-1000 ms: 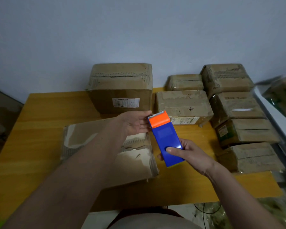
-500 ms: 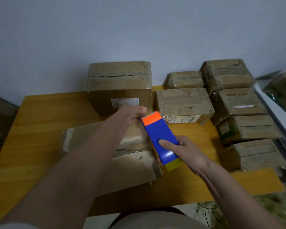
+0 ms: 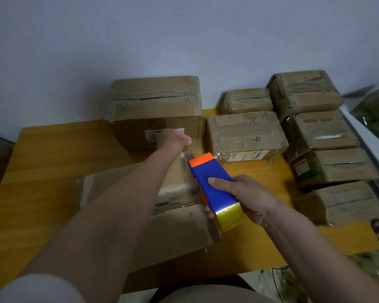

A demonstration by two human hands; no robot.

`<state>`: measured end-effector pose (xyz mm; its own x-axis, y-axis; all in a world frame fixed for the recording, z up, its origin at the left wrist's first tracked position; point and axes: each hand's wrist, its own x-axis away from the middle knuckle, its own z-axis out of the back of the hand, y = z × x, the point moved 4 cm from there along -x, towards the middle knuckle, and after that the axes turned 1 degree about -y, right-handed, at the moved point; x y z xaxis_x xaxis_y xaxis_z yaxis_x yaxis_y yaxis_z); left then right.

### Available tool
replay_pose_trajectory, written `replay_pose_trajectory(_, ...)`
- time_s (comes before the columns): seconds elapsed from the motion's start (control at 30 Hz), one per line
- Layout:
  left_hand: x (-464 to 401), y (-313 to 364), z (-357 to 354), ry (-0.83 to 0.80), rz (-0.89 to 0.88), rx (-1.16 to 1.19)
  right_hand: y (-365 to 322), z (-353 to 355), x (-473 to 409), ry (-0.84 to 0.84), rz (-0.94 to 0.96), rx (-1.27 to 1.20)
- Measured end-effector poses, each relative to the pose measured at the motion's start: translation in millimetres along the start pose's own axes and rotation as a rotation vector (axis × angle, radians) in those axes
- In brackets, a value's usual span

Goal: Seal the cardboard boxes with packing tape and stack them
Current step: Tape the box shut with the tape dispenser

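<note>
- Flat cardboard box (image 3: 175,232) lying on the wooden bench (image 3: 53,171) near its front edge, top flaps torn, corrugated ribbing bared along the seam.
- Tape dispenser (image 3: 214,189) held just above that box's right side: boxy blue plastic body, orange front end, glossy yellowish tape roll at the rear.
- Right hand (image 3: 247,200) wrapped around the dispenser's rear half, thumb lying flat on the blue top.
- Left hand (image 3: 176,141) stretched forward past the box's far edge, fingertips pinched on a clear tape strip (image 3: 195,146) running back toward the orange end.
- Tall box (image 3: 155,112) standing behind, top creased and peeled, white label on its front face.
- Low box (image 3: 245,134) to the right, marked with a handwritten "4", glossy tape over scuffed card.
- Stack of worn boxes (image 3: 324,149) at the bench's right end, edges crushed and rounded.
</note>
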<state>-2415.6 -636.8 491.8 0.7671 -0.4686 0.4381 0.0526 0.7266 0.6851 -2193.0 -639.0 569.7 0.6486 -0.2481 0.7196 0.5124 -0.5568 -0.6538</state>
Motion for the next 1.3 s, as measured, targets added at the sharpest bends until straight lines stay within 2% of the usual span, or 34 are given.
replay_pose_trajectory(0.2,-14,-14,-8,-0.064,0.013,-0.075,-1,-1,-7,0.016,-0.061,-0.007)
replay_pose_trajectory(0.33,-15,-10,-7,-0.161,0.046,-0.247,-1,1,-9,0.021,-0.076,-0.006)
replay_pose_trajectory(0.47,-11,-8,-3,-0.044,0.057,-0.339,-1,0,-9,0.015,-0.078,-0.004)
replay_pose_trajectory(0.5,-6,-8,3,0.007,0.033,-0.322,0,0,-9,0.020,-0.079,-0.015)
replay_pose_trajectory(0.57,1,-7,5,0.069,-0.161,-0.291,0,1,-8,0.025,-0.079,-0.012)
replay_pose_trajectory(0.63,15,-6,1,-0.015,-0.345,-0.204,-1,0,-8,0.024,-0.086,0.004)
replay_pose_trajectory(0.67,19,-8,-2,-0.067,-0.370,-0.176,-1,0,-7,0.026,-0.089,0.007)
replay_pose_trajectory(0.87,5,-20,-5,-0.277,-0.205,-0.198,-3,-2,-7,0.053,-0.090,0.000)
replay_pose_trajectory(1.13,4,-18,-4,-0.150,-0.148,-0.358,-2,1,-3,0.112,-0.052,0.053)
replay_pose_trajectory(1.3,11,-13,-3,-0.136,-0.059,-0.473,29,5,34,0.067,-0.095,0.112)
